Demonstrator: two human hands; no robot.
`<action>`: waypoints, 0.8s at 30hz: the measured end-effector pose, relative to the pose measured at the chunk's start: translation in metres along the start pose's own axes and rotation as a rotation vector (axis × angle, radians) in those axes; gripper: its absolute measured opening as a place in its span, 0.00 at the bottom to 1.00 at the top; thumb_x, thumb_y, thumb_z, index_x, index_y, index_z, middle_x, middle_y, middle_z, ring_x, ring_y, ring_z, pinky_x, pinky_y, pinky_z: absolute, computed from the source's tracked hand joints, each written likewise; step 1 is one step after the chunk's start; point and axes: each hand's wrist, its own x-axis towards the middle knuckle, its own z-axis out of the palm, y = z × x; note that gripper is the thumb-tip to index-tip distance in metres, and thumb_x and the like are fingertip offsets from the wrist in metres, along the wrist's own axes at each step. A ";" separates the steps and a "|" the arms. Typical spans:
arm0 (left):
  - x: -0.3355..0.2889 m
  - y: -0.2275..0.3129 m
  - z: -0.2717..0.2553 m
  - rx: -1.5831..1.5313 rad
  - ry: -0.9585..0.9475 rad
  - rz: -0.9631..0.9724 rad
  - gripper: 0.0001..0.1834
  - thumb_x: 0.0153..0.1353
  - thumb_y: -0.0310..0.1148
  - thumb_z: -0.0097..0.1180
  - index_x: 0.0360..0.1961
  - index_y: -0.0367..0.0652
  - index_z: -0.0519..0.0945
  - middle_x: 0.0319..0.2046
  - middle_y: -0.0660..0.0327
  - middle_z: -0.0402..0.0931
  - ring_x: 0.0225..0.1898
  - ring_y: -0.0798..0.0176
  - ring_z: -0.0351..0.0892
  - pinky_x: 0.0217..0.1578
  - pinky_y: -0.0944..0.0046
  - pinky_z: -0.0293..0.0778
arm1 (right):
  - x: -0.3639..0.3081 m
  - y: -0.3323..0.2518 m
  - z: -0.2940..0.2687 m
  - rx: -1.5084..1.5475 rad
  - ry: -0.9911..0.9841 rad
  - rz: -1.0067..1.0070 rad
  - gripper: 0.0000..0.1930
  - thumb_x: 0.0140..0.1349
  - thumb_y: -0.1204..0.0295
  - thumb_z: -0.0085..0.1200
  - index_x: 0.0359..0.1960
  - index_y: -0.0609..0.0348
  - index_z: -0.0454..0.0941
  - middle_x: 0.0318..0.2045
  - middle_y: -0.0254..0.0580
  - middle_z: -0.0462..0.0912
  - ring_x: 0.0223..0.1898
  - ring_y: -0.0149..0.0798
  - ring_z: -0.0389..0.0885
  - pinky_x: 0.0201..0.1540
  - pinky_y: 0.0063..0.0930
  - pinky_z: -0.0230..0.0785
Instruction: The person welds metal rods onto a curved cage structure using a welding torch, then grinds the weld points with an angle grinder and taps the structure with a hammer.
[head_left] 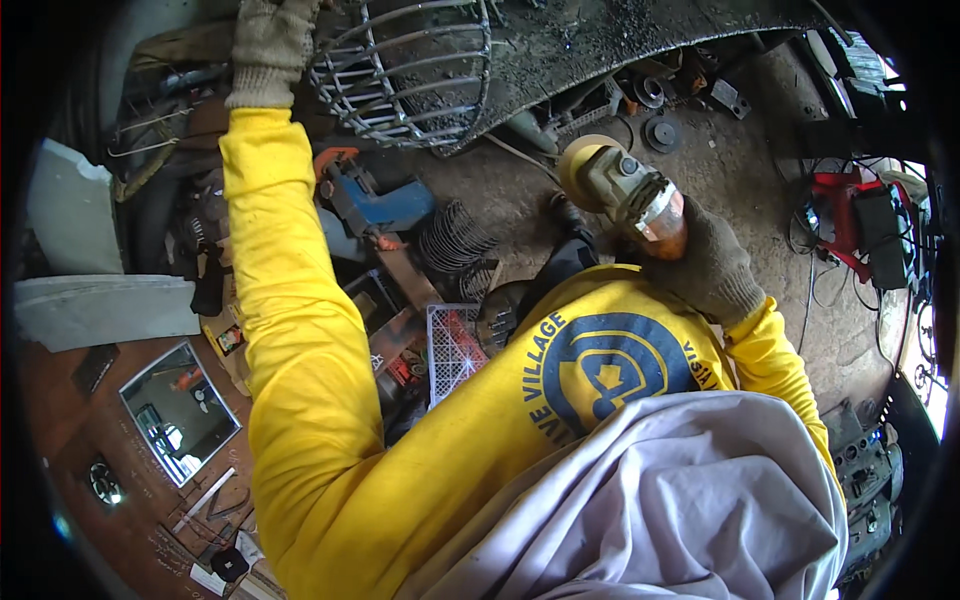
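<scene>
Right hand: gloved in grey-brown knit (712, 262), at the person's R side; fingers closed round the body of the angle grinder.
Angle grinder: hand-held power tool, grey metal head, orange-copper body (628, 187), in the R glove, above the lower front of the yellow printed top (480, 430). Can't tell if it's running.
Disc: round, flat, yellow-tan (580, 165), at the far end of the tool, pointing away from the glove.
Left hand: matching grey-brown knit glove (270, 52), arm stretched fwd to the top edge, L of the cage; fingers cut off by the frame, so can't tell if they grasp anything.
Cage: open, rounded, silver-grey metal bars (385, 92), top centre, on or against a dark metal sheet strewn w/ black grit (580, 48).
Key relation: grinder's long axis runs diag., lower R (grip) to upper L (disc); cage lies fwd & L of the R grip, w/ a visible gap btwn disc & bars. L hand is nearer the cage.
Floor etc.: dark coiled spring (455, 240), white plastic lattice crate (453, 350), blue metal tool w/ orange part (385, 205); far R, red-&-black machine w/ cables (842, 225).
</scene>
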 end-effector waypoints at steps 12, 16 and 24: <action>-0.044 0.040 -0.004 -0.433 0.367 -0.202 0.16 0.62 0.43 0.67 0.40 0.41 0.84 0.34 0.63 0.84 0.31 0.70 0.82 0.33 0.71 0.78 | -0.007 0.000 0.002 0.072 0.052 -0.007 0.38 0.49 0.53 0.73 0.60 0.57 0.73 0.47 0.55 0.85 0.50 0.55 0.84 0.53 0.42 0.76; -0.048 0.040 -0.002 -0.477 0.340 -0.184 0.18 0.63 0.46 0.66 0.43 0.41 0.84 0.35 0.63 0.85 0.32 0.71 0.82 0.34 0.69 0.78 | -0.008 0.001 0.002 0.064 0.060 0.017 0.38 0.49 0.52 0.72 0.59 0.57 0.73 0.47 0.54 0.85 0.50 0.55 0.84 0.53 0.42 0.76; -0.068 0.048 0.008 -0.581 0.301 -0.317 0.19 0.70 0.46 0.55 0.49 0.41 0.83 0.40 0.59 0.84 0.36 0.66 0.83 0.40 0.67 0.79 | -0.009 0.004 0.003 0.114 0.085 0.014 0.38 0.50 0.53 0.72 0.60 0.57 0.73 0.49 0.54 0.85 0.51 0.54 0.84 0.55 0.42 0.75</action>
